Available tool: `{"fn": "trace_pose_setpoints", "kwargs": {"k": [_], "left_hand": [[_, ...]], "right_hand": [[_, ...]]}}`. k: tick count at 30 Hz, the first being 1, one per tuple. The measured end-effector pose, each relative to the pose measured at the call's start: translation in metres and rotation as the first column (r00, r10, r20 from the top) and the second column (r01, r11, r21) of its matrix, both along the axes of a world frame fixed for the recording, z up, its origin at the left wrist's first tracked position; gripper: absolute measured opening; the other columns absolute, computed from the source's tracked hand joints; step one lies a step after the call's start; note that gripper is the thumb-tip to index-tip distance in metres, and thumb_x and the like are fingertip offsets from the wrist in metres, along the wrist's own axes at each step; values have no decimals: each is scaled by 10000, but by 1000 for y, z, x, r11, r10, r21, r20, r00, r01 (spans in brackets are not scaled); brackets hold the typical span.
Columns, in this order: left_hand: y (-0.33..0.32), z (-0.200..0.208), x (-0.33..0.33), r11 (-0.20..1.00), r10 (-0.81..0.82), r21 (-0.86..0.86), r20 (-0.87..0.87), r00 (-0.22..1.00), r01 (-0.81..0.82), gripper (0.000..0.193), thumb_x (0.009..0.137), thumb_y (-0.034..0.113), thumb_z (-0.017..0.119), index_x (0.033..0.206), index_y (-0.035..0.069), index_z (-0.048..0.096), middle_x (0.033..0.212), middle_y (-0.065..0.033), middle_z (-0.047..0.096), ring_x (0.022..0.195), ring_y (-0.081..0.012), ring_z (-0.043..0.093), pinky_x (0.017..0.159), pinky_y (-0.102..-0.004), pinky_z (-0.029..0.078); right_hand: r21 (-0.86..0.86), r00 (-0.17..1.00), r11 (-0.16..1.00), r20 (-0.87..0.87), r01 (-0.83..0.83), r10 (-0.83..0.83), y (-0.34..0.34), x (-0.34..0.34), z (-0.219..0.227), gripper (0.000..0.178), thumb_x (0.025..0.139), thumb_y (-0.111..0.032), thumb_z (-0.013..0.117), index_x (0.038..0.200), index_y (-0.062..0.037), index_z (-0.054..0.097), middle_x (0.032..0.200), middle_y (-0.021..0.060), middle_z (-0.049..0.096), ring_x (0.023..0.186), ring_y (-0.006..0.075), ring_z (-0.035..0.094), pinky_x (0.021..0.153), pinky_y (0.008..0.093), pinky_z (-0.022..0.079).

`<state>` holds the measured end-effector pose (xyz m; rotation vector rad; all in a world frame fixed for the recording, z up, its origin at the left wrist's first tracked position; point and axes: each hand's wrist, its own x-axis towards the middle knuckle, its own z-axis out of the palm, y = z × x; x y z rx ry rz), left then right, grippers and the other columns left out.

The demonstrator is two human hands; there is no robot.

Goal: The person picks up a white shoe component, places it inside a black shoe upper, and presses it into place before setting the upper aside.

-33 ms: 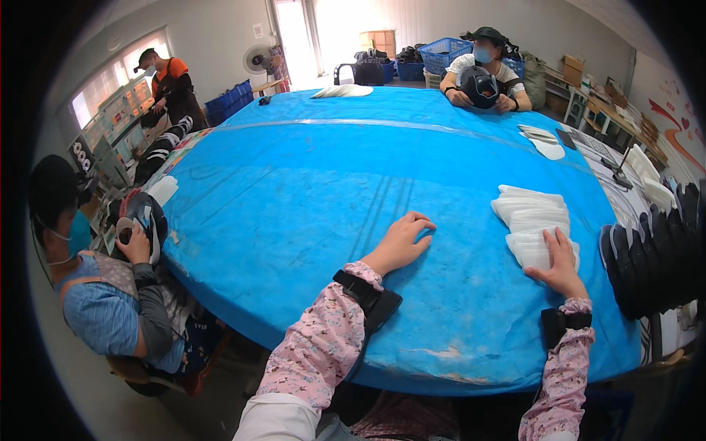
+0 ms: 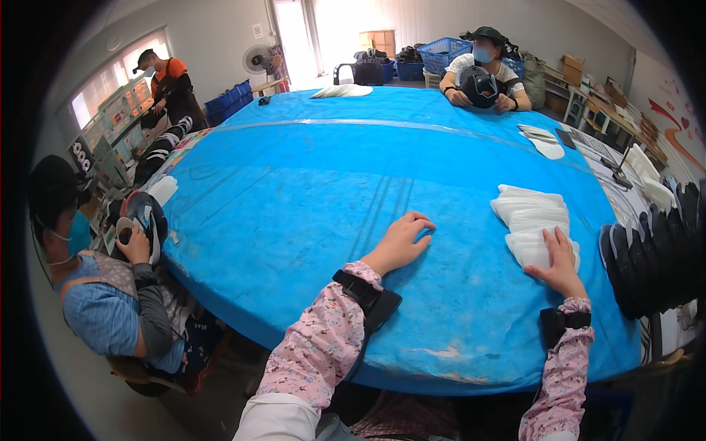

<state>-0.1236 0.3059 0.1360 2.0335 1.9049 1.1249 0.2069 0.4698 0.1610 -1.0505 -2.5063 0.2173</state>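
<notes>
My left hand (image 2: 401,242) rests on the blue table cover (image 2: 309,213), its fingers loosely bent and a little apart, with nothing in them. To its right, a fanned stack of white, thin insole-shaped pieces (image 2: 531,209) lies on the cover. My right hand (image 2: 557,264) lies over the near end of that stack, fingers spread and touching the top pieces without gripping them. Both forearms wear pink flowered sleeves with black straps at the wrists. A row of black shoes (image 2: 647,257) stands close to the right of the stack.
At the left, a seated person (image 2: 118,294) holds a shoe. Another person (image 2: 489,70) sits across the table with a dark shoe. More insole-shaped pieces (image 2: 543,142) lie at the far right, others (image 2: 343,91) at the far edge. A worker (image 2: 169,88) stands far left.
</notes>
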Motion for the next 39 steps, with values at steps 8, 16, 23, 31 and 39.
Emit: {"fn": "trace_pose_setpoints", "kwargs": {"k": [8,16,23,31,39], "left_hand": [[-4,3,2,1000,9,23,5,1000,-9,245,822,176,546,1032,53,578,1098,-125,508,1033,-287,492,876,-381,405],[-3,2,2,1000,9,-7,-42,999,-10,264,841,189,533,1076,74,565,1131,-120,493,1058,-288,477,886,-375,393],[-1,0,1,1000,15,26,-83,996,-13,259,847,194,526,1077,80,563,1108,-119,507,1036,-289,488,873,-379,397],[-5,12,18,994,7,108,44,999,-12,261,863,173,501,1100,74,546,1067,-112,526,967,-270,519,807,-355,422],[0,16,44,950,-273,62,641,717,307,358,910,289,481,1164,37,493,1118,-87,533,997,-181,541,849,-306,432]], "right_hand": [[84,972,996,-232,-7,26,30,7,-25,651,701,-406,693,1205,-47,489,1305,172,386,1185,329,362,987,397,291],[207,833,818,31,536,-553,20,34,-10,632,786,-523,545,1181,-34,481,1233,208,417,1148,373,376,926,510,304],[140,766,763,46,631,-641,16,41,5,592,761,-525,575,1065,-20,527,1054,186,507,999,365,489,821,437,408],[-14,628,925,-730,380,-269,28,34,13,305,837,-243,610,1016,-1,564,758,33,559,694,109,521,636,244,430],[-453,510,880,-796,-143,-327,-22,-24,18,285,919,-260,484,1075,-39,575,700,-35,541,499,3,428,382,157,297]]}}
